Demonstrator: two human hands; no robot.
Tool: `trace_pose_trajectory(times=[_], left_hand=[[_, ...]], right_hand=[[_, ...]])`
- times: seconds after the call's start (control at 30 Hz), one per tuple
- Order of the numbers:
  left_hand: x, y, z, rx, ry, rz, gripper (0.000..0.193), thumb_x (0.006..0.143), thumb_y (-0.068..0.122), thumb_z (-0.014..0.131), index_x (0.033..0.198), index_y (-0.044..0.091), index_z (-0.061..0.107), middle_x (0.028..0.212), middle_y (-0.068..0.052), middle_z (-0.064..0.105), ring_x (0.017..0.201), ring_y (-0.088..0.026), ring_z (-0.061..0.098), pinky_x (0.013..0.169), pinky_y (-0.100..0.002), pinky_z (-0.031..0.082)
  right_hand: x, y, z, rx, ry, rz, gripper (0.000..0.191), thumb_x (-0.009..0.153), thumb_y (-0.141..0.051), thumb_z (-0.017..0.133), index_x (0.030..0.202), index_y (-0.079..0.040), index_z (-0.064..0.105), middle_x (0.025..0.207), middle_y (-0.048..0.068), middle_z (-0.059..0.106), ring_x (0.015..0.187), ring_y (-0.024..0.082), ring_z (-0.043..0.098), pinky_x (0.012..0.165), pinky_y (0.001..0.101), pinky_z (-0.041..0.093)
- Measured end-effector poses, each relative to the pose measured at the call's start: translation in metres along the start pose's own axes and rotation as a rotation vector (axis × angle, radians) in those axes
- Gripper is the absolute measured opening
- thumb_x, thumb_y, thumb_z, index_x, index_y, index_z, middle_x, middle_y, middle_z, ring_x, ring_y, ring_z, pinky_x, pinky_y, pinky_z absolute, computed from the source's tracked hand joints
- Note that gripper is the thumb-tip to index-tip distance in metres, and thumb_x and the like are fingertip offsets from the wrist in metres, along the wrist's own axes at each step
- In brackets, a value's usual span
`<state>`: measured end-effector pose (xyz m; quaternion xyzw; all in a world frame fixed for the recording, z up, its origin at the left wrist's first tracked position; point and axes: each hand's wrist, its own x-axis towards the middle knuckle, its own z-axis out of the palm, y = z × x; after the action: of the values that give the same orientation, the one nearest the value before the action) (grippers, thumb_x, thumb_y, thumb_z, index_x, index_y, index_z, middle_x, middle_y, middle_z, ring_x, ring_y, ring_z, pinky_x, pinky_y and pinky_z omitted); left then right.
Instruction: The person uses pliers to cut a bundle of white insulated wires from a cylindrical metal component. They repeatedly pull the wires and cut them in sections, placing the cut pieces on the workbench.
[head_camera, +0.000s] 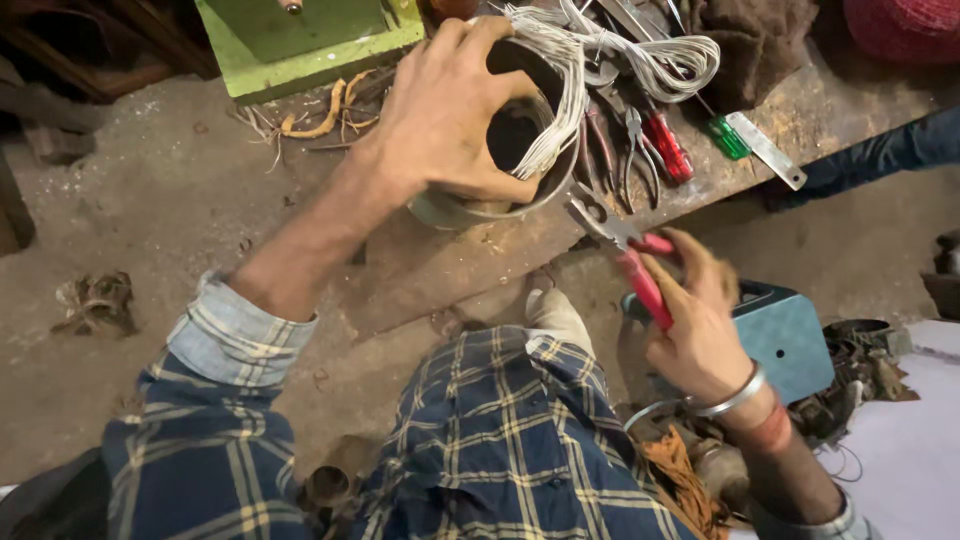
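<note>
My left hand (440, 110) grips the rim of a round metal motor housing (500, 205) that stands on a worn wooden bench (470, 265). A bundle of pale wires (560, 110) comes out of the housing's opening and loops off to the upper right. My right hand (700, 325) holds red-handled pliers (635, 262), whose jaws point up-left toward the lower right edge of the housing. A metal bangle sits on my right wrist.
A green metal box (300, 40) stands at the bench's back left. More pliers and a red screwdriver (665, 145), a green-handled tool (728, 137) and a metal strip (765, 150) lie right of the housing. A blue box (790, 340) and scrap parts sit on the floor at right.
</note>
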<state>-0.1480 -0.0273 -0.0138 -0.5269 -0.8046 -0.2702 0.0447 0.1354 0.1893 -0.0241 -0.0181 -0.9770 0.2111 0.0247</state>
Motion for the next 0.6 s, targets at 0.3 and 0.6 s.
trace_pose_trajectory(times=[0.3, 0.6], left_hand=[[0.013, -0.01, 0.001, -0.042, -0.097, -0.122, 0.061, 0.057, 0.058, 0.091, 0.103, 0.018, 0.083, 0.143, -0.017, 0.057, 0.118, -0.04, 0.057, 0.099, -0.051, 0.048], [0.005, 0.001, -0.035, -0.356, -0.1, -0.046, 0.061, 0.082, 0.066, 0.082, 0.11, 0.012, 0.081, 0.15, -0.024, 0.047, 0.139, -0.044, 0.043, 0.116, -0.052, 0.034]], right_hand=[[0.021, -0.006, -0.028, -0.378, 0.059, -0.059, 0.063, 0.07, -0.002, 0.066, 0.132, -0.01, 0.068, 0.152, 0.019, 0.046, 0.148, 0.037, 0.04, 0.12, 0.0667, 0.013], [0.079, -0.02, -0.066, -0.675, -0.059, -0.318, 0.055, 0.073, -0.013, 0.071, 0.128, -0.011, 0.074, 0.148, 0.02, 0.048, 0.145, 0.034, 0.041, 0.114, 0.07, 0.016]])
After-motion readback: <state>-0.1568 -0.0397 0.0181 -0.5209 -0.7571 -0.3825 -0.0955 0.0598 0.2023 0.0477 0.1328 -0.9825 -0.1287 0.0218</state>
